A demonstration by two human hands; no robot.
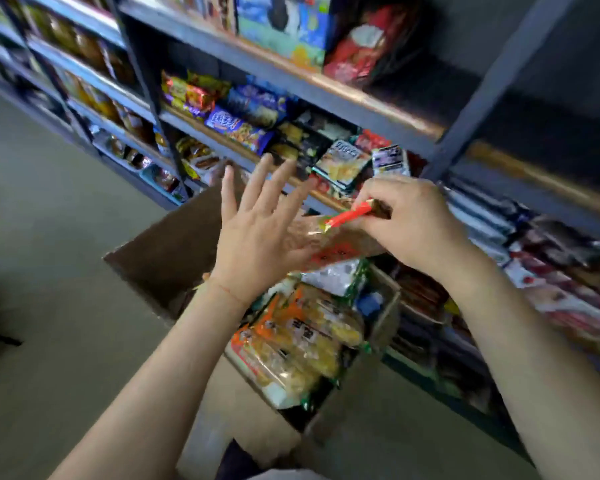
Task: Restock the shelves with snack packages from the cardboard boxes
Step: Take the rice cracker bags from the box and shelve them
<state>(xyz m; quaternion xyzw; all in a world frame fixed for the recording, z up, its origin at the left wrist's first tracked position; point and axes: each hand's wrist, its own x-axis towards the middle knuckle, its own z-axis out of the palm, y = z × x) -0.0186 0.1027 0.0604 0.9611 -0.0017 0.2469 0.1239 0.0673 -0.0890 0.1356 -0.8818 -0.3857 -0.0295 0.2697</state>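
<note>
The left hand (257, 233) is held flat w/ fingers spread and straight, gripping nothing, above the box (167, 251). The right hand (413, 223) is curled round the red-edged top of a clear packet (340, 237), which is pinched and lifted over the box, just in front of the shelves (326, 84). More packs (302, 341) are seen inside the box. The box is set on the floor (49, 237), touching the shelves' lower edge. Shelves are filled w/ assorted snacks; labels too blurred to read.
</note>
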